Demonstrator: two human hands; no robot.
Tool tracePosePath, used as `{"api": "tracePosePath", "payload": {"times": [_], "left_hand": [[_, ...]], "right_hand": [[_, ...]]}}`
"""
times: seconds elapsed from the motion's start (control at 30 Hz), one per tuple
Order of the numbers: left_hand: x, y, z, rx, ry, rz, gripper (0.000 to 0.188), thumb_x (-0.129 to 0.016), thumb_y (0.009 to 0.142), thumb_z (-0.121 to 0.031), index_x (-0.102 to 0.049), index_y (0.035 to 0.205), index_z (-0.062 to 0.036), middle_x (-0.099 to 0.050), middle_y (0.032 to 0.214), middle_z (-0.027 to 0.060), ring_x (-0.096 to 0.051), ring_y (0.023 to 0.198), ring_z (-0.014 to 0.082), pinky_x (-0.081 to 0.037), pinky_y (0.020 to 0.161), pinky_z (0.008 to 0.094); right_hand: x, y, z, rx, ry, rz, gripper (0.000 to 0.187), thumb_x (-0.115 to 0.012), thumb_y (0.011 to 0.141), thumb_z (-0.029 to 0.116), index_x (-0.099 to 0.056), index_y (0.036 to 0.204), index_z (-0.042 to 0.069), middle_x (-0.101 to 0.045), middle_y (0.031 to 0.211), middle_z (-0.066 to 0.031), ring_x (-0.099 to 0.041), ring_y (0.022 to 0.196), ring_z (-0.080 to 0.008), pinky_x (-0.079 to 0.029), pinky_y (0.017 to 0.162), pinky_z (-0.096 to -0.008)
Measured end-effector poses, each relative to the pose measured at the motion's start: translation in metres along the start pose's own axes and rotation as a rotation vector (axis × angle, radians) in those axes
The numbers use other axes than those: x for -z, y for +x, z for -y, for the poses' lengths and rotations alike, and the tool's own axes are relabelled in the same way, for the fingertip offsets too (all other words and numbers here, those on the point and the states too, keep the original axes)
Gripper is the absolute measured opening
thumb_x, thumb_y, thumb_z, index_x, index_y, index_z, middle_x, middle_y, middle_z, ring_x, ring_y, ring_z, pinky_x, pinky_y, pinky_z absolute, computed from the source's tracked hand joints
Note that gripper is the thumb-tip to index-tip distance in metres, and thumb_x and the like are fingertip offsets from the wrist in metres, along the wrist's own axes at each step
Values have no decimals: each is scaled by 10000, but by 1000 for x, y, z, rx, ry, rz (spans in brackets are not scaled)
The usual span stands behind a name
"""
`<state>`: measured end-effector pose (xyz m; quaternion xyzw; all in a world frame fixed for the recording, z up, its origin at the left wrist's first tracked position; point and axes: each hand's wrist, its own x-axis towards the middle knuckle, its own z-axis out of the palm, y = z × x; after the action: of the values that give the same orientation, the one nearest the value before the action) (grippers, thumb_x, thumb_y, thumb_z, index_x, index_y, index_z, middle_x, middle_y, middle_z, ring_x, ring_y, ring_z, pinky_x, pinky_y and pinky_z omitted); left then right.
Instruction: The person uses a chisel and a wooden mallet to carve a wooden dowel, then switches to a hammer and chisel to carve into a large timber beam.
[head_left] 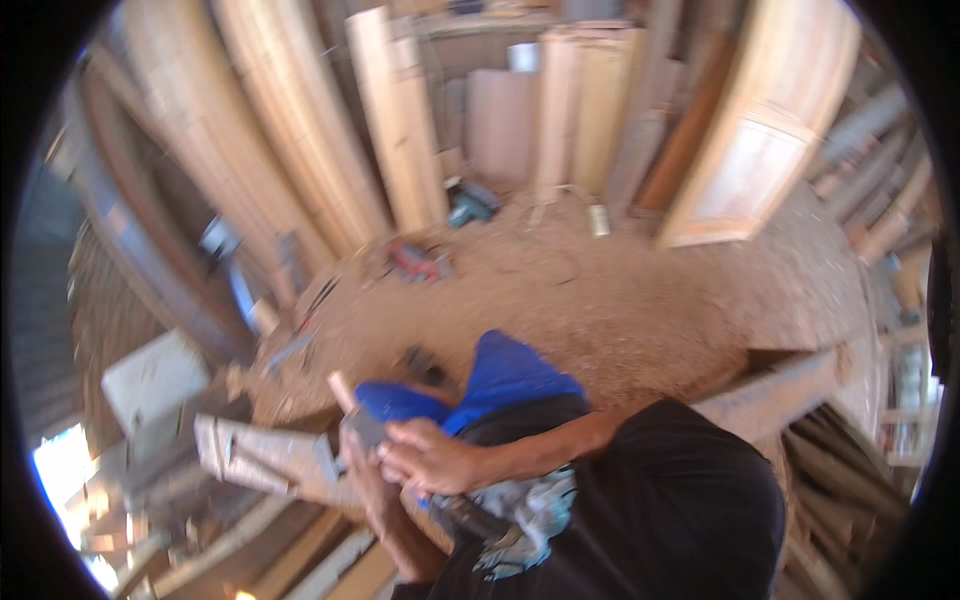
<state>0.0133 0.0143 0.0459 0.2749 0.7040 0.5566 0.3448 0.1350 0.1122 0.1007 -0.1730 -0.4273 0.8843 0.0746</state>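
My left hand (368, 472) and my right hand (428, 456) are close together in front of my body. Between them is a grey, blocky tool (368, 430), blurred, with a pale wooden end (342, 390) sticking out away from me. My left fingers wrap its near side. The right hand closes over it from the right, its fingers bent. The tool's exact kind is hidden by the hands and the blur. Just left of the hands lies a worn wooden board (270, 462) with a slot in it. My knees in blue cloth (510, 375) are beyond the hands.
Sawdust covers the ground (600, 310). A red power tool (415, 262) and a teal one (472, 203) lie there. Tall planks (290, 110) lean at the back, with a panelled wooden door (760, 150) at the right. A heavy beam (780, 395) is to my right.
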Motion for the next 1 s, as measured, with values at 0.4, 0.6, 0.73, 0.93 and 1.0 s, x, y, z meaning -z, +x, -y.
{"api": "tracePosePath", "payload": {"times": [0.4, 0.6, 0.73, 0.93, 1.0], "left_hand": [[-38, -53, 26, 241, -228, 53, 325, -437, 1003, -334, -544, 978, -28, -389, 551, -26, -326, 440, 48, -260, 405, 196], [-48, 23, -5, 1, -632, -12, 358, -404, 1014, -361, -553, 1030, -36, -477, 687, -37, -404, 540, 51, -298, 446, 188], [-53, 47, -34, 108, -519, 44, 327, -403, 1020, -341, -532, 1006, -40, -548, 708, 20, -504, 528, 97, -397, 405, 219], [-23, 51, -10, -14, -416, -89, 388, -413, 1017, -383, -589, 985, -38, -582, 772, 9, -518, 650, 57, -439, 553, 216], [2, 39, -7, -161, -243, 16, 357, -444, 1010, -352, -611, 1002, -37, -606, 836, 22, -537, 725, 94, -460, 659, 254]], "right_hand": [[70, -55, 54, 352, 11, -352, 196, -387, 1015, 212, -441, 1036, 25, -428, 656, 21, -394, 491, -50, -371, 439, -225], [60, 20, 9, 186, 238, -229, 225, -433, 1003, 204, -479, 1109, 11, -546, 752, -50, -507, 543, -99, -456, 502, -246], [57, 29, 15, 119, 438, -198, 325, -468, 1002, 293, -492, 1268, 108, -591, 807, -68, -533, 575, -127, -498, 552, -299], [10, 27, 9, -109, 370, -17, 197, -424, 1015, 281, -476, 1046, 94, -445, 705, 23, -409, 520, -54, -423, 506, -261], [-9, 22, 4, -179, 340, 23, 182, -424, 1009, 259, -464, 1034, 84, -409, 694, 35, -381, 516, -55, -418, 509, -267]]}}
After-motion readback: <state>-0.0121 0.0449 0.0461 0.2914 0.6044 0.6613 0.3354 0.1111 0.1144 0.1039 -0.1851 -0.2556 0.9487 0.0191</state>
